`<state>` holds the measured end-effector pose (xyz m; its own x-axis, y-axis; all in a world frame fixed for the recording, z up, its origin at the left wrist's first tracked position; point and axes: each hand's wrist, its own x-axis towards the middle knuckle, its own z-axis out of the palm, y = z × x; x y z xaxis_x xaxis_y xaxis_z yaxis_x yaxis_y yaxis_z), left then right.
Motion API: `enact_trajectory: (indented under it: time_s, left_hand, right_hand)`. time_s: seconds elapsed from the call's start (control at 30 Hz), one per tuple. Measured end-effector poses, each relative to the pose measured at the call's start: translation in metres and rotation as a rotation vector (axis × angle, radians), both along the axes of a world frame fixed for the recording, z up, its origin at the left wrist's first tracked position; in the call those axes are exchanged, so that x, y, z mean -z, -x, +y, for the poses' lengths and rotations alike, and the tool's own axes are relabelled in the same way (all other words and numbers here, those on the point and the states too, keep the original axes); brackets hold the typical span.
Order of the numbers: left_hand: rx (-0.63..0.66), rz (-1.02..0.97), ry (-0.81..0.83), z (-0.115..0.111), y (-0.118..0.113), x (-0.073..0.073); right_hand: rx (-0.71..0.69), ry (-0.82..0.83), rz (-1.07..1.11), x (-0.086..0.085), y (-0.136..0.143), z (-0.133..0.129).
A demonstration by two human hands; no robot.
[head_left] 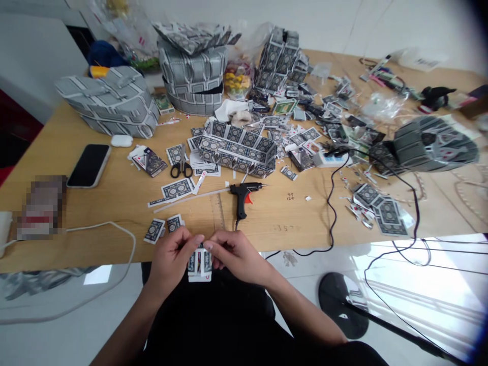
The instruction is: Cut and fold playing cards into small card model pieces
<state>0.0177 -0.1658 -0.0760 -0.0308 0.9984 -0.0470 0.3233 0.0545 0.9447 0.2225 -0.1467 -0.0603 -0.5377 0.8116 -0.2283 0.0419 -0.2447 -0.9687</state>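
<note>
Two bare hands are in view, one left hand [171, 256] and one right hand [238, 254], with one small rectangular piece of dark-patterned, white-edged playing card [200, 267] between them. Two similar small folded card pieces, a left one [154, 231] and a right one [175, 222], lie near the front edge. There is one black glue gun with a red trigger [241, 197], one pair of black-handled scissors [182, 163], one dark-screened phone in a pale case [89, 165], one rounded white plastic case [121, 141], one white power strip [330, 160] and one open oblong card tray [238, 150]. The loose cards overlap too much for a sure count.
</note>
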Motion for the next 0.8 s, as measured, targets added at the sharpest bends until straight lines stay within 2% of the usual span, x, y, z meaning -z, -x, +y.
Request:
enact_trajectory:
  time_s: [0.13, 0.33, 0.47, 0.6, 0.8]
  left_hand:
    - [-0.055, -0.05, 0.025, 0.004, -0.003, -0.003]
    - [-0.058, -0.358, 0.131, -0.009, -0.017, -0.01]
    - [-0.002, -0.353, 0.099, -0.012, -0.013, -0.005]
    - [-0.05, -0.321, 0.074, -0.009, -0.01, -0.004]
    - [-0.128, -0.377, 0.064, -0.004, -0.014, -0.011]
  right_hand:
    - [0.091, 0.102, 0.11, 0.003, 0.005, -0.002]
    - [0.335, 0.186, 0.19, 0.006, 0.008, 0.0]
    - [0.42, 0.172, 0.201, 0.007, 0.011, 0.0]
    - [0.381, 0.031, 0.159, 0.006, 0.01, -0.003]
    - [0.138, -0.191, 0.119, 0.003, -0.009, -0.002]
